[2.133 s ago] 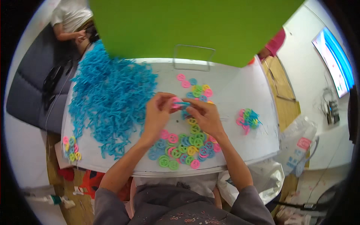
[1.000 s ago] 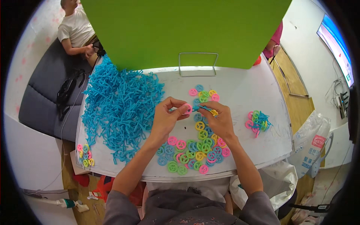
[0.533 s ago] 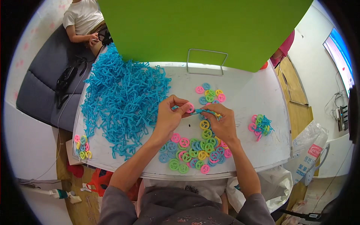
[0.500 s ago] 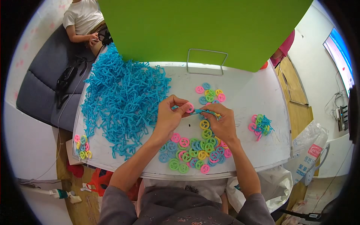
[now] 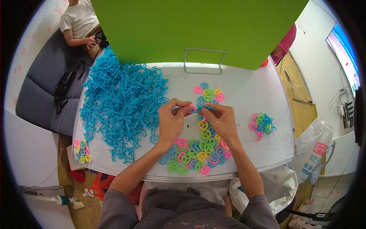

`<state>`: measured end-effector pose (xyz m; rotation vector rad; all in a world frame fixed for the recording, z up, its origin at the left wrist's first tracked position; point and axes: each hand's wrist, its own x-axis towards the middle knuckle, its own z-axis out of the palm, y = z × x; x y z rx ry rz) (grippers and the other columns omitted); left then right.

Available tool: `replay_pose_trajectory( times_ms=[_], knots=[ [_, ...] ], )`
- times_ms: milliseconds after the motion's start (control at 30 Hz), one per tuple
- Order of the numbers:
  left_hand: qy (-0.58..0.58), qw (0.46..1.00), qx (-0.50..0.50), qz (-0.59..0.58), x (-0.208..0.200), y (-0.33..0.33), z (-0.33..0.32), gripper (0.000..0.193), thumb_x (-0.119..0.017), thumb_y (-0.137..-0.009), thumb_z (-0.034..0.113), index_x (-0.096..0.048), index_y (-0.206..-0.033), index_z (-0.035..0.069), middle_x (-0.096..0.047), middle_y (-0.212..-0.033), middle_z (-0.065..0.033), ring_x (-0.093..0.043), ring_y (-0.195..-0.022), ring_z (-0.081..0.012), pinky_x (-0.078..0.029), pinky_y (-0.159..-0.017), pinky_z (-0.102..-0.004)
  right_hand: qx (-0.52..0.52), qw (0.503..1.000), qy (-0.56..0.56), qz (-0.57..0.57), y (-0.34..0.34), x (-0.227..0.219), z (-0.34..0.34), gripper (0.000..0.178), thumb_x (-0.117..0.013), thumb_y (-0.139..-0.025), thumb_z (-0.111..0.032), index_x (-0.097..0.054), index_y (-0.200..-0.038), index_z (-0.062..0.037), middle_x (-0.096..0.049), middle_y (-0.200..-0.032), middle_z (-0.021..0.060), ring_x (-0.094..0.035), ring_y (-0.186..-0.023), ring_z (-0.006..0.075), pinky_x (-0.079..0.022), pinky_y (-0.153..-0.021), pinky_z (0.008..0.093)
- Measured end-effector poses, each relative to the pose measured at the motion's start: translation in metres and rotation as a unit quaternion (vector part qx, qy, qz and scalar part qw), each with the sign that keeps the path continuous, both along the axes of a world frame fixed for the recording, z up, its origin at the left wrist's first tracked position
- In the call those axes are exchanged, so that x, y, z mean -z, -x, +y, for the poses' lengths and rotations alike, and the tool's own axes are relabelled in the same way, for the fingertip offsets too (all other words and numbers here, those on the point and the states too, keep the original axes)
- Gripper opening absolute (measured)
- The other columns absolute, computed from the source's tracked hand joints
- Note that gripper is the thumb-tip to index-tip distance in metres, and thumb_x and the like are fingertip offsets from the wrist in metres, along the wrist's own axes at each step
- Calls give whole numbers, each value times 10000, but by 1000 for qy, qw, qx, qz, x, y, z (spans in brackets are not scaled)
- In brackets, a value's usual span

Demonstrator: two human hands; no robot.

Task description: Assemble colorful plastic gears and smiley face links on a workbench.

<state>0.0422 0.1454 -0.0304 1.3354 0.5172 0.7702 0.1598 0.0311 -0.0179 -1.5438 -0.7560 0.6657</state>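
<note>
A white worktop (image 5: 259, 87) fills the middle of a room, its near edge curving just in front of the seated person and its right edge running beside wooden flooring. A tall green panel (image 5: 202, 30) stands across the far side, limiting reach in that direction, while a dark grey sofa (image 5: 44, 80) lines the left, a person in a white shirt (image 5: 80, 19) seated there. A lit screen (image 5: 344, 57) hangs on the right wall.

A heap of blue plastic clips (image 5: 122, 99) takes up the left of the surface, spreading to its left edge. Colored wheels (image 5: 193, 154) lie scattered from the centre to near the front edge; white surface shows to their right, as far as a small mixed pile (image 5: 261, 124). More wheels sit at the left front corner.

Above the centre, the left hand (image 5: 170, 119) keeps a narrow grip on a pink wheel (image 5: 193, 107), and the right hand (image 5: 222, 119) pinches a blue piece (image 5: 207, 106) against it. Whether the piece passes through the wheel cannot be told. A dark speck (image 5: 188, 126) lies just below.
</note>
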Motion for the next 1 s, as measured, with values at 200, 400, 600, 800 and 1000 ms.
replay_pose_trajectory(
  times_ms=[200, 400, 600, 800, 1000],
  knots=[
    [42, 998, -34, -29, 0, 1, -12, 64, -556, -872, -58, -607, -908, -69, -655, -908, -121, -651, -806, -156, -571, -743, -284, 8, 996, -38, 80, 0, -5, 0, 218, -641, -844, -67, -654, -991, 92, -695, -806, 120, -630, -715, 99, -497, -612, 232],
    [-20, 999, -38, -1, -3, 0, -7, 80, -558, -881, -38, -615, -936, -51, -649, -928, -102, -649, -810, -142, -568, -724, -276, 32, 995, 14, -95, 5, -10, -2, 207, -644, -833, -59, -666, -981, 85, -696, -823, 119, -649, -745, 124, -511, -649, 242],
    [5, 999, -30, -11, 1, 0, -8, 56, -558, -875, -47, -606, -905, -55, -654, -861, -97, -649, -811, -142, -564, -737, -274, 9, 996, 27, -82, 3, -9, -1, 231, -653, -833, -60, -655, -1013, 84, -694, -827, 120, -650, -774, 123, -512, -659, 242],
    [12, 999, -37, -28, 6, -1, -8, 52, -533, -874, -78, -580, -856, -65, -644, -863, -113, -646, -810, -150, -568, -743, -282, -19, 998, 17, 53, -1, 0, 0, 226, -655, -844, -69, -644, -1017, 75, -690, -842, 121, -644, -779, 120, -510, -668, 237],
    [19, 998, -40, -44, 3, -2, -11, 66, -515, -874, -96, -570, -849, -72, -629, -868, -123, -640, -818, -161, -572, -769, -298, -37, 982, 7, 187, -7, 7, -2, 227, -663, -853, -110, -651, -1016, 47, -689, -862, 114, -648, -766, 122, -507, -658, 230]
  ],
)
